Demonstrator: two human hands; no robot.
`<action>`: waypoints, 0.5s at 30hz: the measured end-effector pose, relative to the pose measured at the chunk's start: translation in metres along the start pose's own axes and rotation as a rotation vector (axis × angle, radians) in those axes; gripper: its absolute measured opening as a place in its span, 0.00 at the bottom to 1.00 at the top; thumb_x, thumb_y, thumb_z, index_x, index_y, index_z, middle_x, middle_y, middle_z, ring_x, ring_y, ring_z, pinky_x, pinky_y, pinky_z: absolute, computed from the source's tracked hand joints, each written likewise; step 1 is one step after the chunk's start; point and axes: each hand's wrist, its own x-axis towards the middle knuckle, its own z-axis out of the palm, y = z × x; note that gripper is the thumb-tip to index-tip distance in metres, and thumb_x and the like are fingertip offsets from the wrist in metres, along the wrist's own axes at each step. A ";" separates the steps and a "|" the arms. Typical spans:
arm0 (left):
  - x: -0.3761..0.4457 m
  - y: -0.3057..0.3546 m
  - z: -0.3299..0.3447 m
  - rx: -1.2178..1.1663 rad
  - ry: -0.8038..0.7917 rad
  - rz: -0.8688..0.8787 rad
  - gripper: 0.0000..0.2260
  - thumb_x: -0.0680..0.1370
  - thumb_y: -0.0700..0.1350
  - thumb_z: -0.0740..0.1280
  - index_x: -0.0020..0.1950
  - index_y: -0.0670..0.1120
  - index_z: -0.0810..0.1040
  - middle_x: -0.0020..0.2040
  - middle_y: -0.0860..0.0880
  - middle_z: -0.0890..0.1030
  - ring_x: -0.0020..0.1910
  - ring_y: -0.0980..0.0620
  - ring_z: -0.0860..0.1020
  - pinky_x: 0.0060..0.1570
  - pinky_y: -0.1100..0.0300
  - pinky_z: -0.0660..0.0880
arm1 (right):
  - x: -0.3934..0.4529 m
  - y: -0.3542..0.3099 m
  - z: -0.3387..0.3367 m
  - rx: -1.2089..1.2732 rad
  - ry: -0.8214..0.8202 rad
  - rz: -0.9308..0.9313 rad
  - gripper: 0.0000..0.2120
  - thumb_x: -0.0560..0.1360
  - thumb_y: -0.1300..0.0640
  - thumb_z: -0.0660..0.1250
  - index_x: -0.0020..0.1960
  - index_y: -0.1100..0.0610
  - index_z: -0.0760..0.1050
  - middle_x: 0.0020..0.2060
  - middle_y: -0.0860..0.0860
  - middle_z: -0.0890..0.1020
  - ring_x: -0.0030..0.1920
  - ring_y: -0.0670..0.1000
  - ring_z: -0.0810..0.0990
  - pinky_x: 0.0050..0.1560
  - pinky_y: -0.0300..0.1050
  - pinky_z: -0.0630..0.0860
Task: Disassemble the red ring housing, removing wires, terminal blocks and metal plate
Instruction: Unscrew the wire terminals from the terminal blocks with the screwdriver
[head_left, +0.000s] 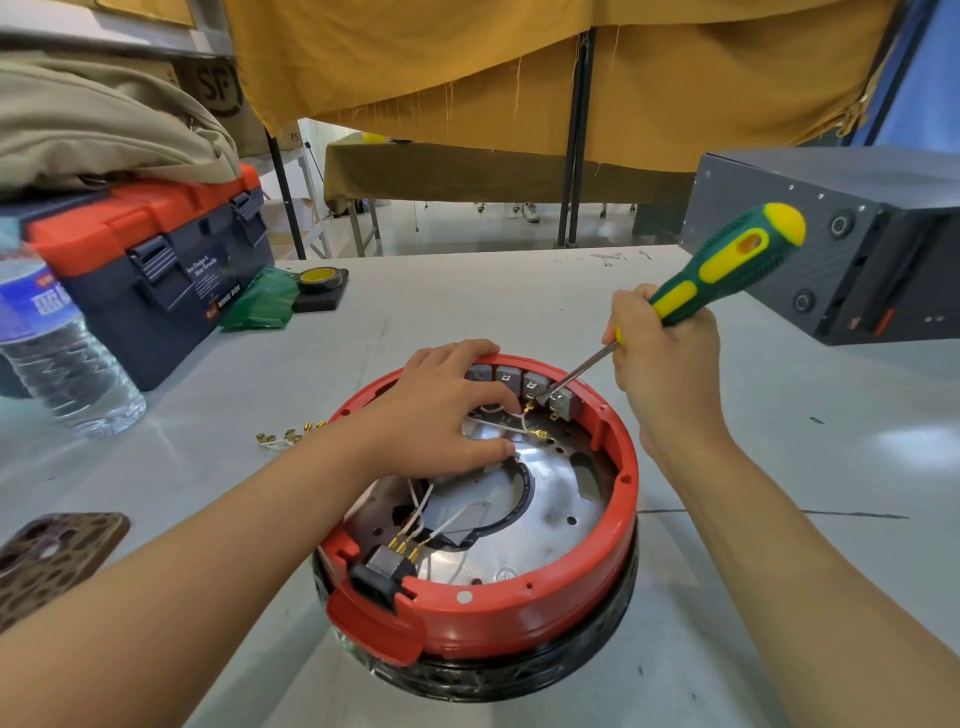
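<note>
While gripping screwdriver, right hand raised.

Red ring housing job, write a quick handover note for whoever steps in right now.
Left hand: open, fingers spread over the housing's far rim and the plate.
Right hand: grips the screwdriver, tip at the terminal blocks on the far wall.
Done: one loose wire lies on the table, left of the housing.
Left: the row of blocks, the white wires inside, the black connector at the near rim, the plate.
</note>
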 end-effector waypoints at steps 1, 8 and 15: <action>0.000 0.000 0.000 0.001 0.001 -0.001 0.17 0.75 0.57 0.65 0.63 0.59 0.74 0.76 0.50 0.55 0.74 0.49 0.54 0.72 0.55 0.50 | 0.001 0.001 -0.001 0.013 0.002 0.017 0.12 0.68 0.58 0.61 0.27 0.55 0.66 0.17 0.42 0.67 0.21 0.43 0.65 0.29 0.39 0.61; 0.000 0.000 0.000 -0.002 0.001 -0.002 0.16 0.75 0.58 0.65 0.63 0.59 0.74 0.76 0.51 0.55 0.74 0.50 0.54 0.72 0.55 0.50 | -0.011 0.000 -0.003 -0.051 0.015 -0.094 0.16 0.72 0.55 0.62 0.27 0.59 0.68 0.18 0.44 0.69 0.23 0.44 0.68 0.30 0.39 0.65; 0.000 -0.002 0.001 -0.003 0.000 0.004 0.16 0.75 0.58 0.65 0.62 0.59 0.74 0.76 0.51 0.55 0.74 0.50 0.54 0.72 0.54 0.50 | -0.030 -0.006 -0.001 -0.220 0.028 -0.352 0.19 0.75 0.54 0.63 0.27 0.56 0.67 0.21 0.54 0.72 0.28 0.48 0.73 0.30 0.31 0.64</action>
